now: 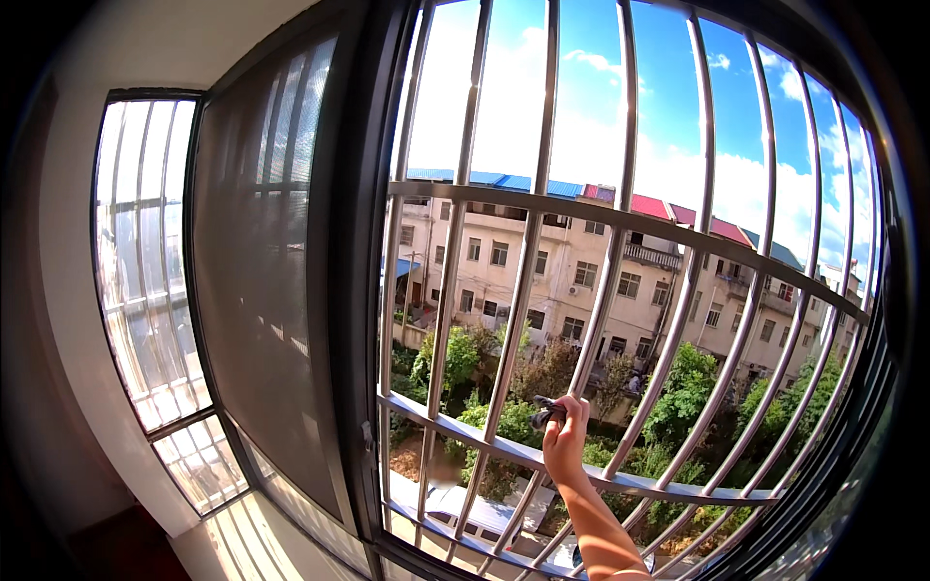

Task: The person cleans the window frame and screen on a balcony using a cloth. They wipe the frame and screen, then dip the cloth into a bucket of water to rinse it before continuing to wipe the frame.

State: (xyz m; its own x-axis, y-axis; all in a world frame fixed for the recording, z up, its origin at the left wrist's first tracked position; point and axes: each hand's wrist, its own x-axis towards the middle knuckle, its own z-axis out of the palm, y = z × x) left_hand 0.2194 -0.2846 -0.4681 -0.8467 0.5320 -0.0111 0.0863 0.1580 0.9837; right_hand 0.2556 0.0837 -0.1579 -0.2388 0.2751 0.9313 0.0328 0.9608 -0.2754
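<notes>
My right hand (565, 438) reaches out from the lower edge to the metal window bars. Its fingers are closed round a crumpled dark cloth (545, 412), most of which the hand hides. Hand and cloth are at an upright bar (603, 300), just above the lower crossbar (639, 484). Whether the cloth presses on the bar I cannot tell for sure. The bars are silvery and stand in a row with flat crossbars between them. My left hand is out of the picture.
Left of the bars stands an open dark-framed mesh screen panel (257, 271). A narrow barred window (145, 271) and a sunlit sill (242, 542) lie further left. Beyond the bars are trees (683, 397), a parked white vehicle (465, 511) and a beige building (504, 257).
</notes>
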